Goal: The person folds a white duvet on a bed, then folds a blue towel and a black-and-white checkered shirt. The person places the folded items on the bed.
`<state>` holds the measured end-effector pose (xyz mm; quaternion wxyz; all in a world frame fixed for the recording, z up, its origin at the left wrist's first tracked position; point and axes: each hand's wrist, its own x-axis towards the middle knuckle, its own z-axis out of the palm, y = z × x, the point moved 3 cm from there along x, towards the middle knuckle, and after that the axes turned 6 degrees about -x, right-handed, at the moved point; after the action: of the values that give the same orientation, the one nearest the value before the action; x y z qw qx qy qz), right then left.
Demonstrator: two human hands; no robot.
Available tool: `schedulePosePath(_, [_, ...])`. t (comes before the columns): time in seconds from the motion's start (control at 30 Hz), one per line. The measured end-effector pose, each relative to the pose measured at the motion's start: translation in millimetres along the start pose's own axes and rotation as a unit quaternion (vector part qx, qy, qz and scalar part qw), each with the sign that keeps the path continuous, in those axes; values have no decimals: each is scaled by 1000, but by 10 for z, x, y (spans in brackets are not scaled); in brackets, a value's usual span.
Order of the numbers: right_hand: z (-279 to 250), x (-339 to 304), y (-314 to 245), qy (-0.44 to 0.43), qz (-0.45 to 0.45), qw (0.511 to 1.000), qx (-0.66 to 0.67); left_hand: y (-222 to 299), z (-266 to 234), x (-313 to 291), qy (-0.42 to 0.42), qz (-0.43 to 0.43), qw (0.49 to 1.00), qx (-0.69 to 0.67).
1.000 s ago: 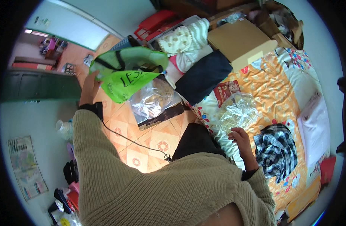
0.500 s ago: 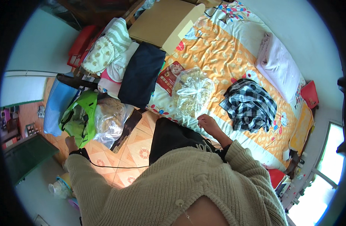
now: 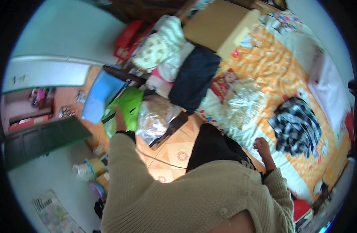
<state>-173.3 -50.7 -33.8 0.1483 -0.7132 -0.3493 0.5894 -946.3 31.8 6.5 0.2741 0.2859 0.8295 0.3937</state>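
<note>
- Orange patterned floor tiles (image 3: pixel 178 149) run between a bed (image 3: pixel 271 73) on the right and a heap of bags on the left.
- Bed: covered in an orange floral quilt, soft and rumpled, with a flat cardboard box (image 3: pixel 219 23) at its far end.
- On the quilt lie a crinkled clear plastic bag (image 3: pixel 242 105), a red packet (image 3: pixel 222 82) and a black-and-white checked cloth (image 3: pixel 297 124), bunched up.
- A dark navy folded garment (image 3: pixel 194 77) hangs over the bed's edge, with pale printed bundles (image 3: pixel 159 46) beyond it.
- Left hand (image 3: pixel 121 118): reaches out from a knitted beige sleeve and lies on a glossy green bag (image 3: pixel 130 105); the fingers look flat against it, but I cannot tell whether they grip it.
- The green bag sits on the floor under and just beyond that hand, between a blue flat bag (image 3: pixel 100 95) and a clear plastic bag of brownish stuff (image 3: pixel 157 118), touching both.
- Right hand (image 3: pixel 262 146): loosely curled, holding nothing, resting at the bed's edge near the checked cloth.
</note>
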Motion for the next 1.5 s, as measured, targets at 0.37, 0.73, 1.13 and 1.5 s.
schedulePosePath(0.37, [-35, 182, 98, 6, -29, 998, -63, 881, 917, 463, -27, 184, 983, -12])
schedulePosePath(0.73, [284, 141, -528, 29, -63, 985, -159, 787, 738, 369, 19, 38, 911, 409])
schedulePosePath(1.13, [-192, 59, 77, 116, -51, 980, -153, 2065, 2047, -1209, 6, 474, 864, 168])
schedulePosePath(1.5, [-1450, 174, 1267, 430, -55, 886, -164, 2618, 4586, -3193, -478, 438, 759, 61])
